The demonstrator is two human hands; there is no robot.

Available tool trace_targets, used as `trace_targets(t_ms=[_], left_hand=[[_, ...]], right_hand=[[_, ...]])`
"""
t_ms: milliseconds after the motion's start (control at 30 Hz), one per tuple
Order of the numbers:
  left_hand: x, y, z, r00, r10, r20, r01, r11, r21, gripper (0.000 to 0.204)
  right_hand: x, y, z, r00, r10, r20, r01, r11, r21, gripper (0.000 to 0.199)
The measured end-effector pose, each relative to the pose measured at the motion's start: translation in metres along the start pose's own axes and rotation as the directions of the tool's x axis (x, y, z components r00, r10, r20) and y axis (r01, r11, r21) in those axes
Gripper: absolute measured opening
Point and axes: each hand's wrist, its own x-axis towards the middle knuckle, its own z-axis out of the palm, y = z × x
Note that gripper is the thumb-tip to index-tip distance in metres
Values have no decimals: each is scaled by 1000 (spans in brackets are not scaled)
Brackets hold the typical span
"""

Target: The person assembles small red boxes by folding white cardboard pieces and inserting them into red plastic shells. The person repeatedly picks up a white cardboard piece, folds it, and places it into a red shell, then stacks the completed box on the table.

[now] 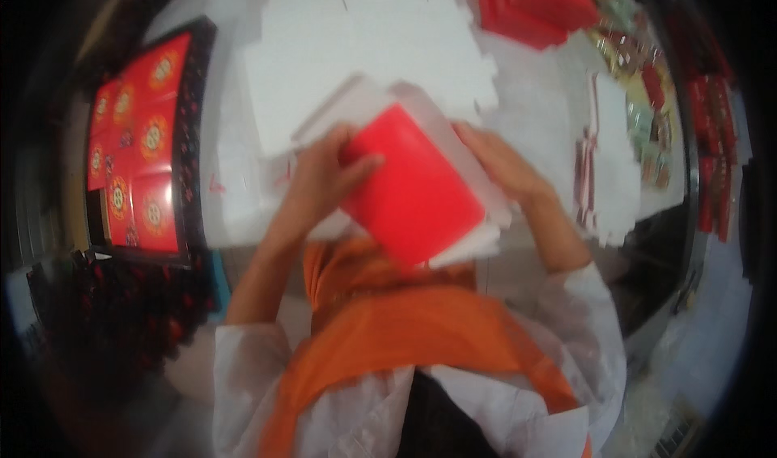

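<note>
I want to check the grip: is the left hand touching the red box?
Touching. The head view shows the left hand with its thumb lying across the red box's top face, and no gap between them.

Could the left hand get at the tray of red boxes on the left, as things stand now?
Probably not right away: the left hand is gripping the red card together with the right hand. The tray lies off to the left with nothing blocking the way, so it would have to let go first.
</note>
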Motion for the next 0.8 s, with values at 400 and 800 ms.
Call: trace_targets(t_ms=[400,800], left_hand=[[1,-4,5,995,-88,36,95,959,-268,21],[1,0,9,993,-85,79,101,971,-216,22]], right_hand=[[15,11,15,990,-129,-50,111,957,-268,38],[17,7,14,997,-67,27,71,974,-216,42]])
